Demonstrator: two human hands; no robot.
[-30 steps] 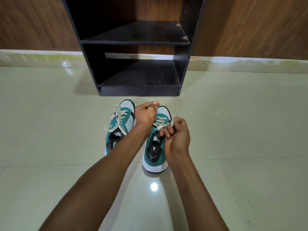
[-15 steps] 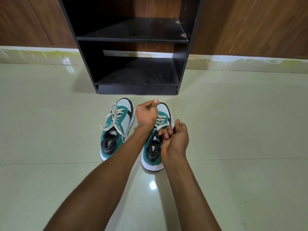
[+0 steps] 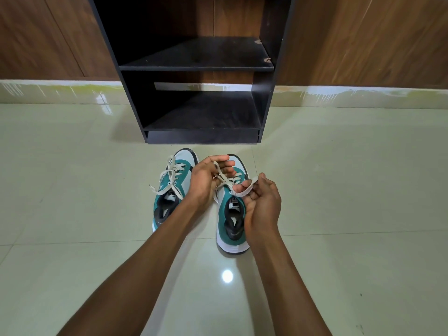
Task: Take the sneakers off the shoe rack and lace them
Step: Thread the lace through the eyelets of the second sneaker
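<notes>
Two teal, white and black sneakers stand side by side on the floor, toes toward the rack. The left sneaker (image 3: 169, 197) has its cream laces lying loose over the tongue. Over the right sneaker (image 3: 231, 221), my left hand (image 3: 206, 180) holds one end of the cream lace (image 3: 224, 178) between curled fingers. My right hand (image 3: 260, 202) has the other lace end looped around a finger. Both hands hover above the shoe's eyelets and hide part of its upper.
A black shoe rack (image 3: 201, 66) with two bare shelves stands just beyond the sneakers, against a wood-panelled wall (image 3: 363, 40). Glossy cream floor tiles (image 3: 339, 190) spread to both sides and toward me.
Both hands have loosened from tight fists and turned palm inward. The lace ends now show, drawn out between the hands. The camera view has tilted slightly, with the rack lower in frame.
</notes>
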